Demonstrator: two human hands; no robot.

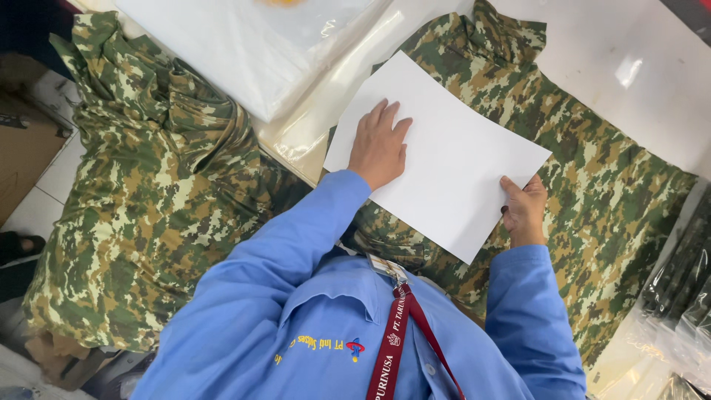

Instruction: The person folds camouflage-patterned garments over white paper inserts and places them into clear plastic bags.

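A white rectangular sheet of card [452, 159] lies on a camouflage garment [592, 192] spread flat on the white table. My left hand [379, 144] rests palm down on the sheet's near-left part, fingers slightly apart. My right hand [524, 211] grips the sheet's right edge, thumb on top. Both arms wear blue sleeves.
A pile of camouflage garments [141, 192] hangs over the table's left side. Clear plastic bags [252, 44] lie at the top centre. More bagged dark items [681, 289] sit at the right edge. A cardboard box [22, 155] stands on the floor at left.
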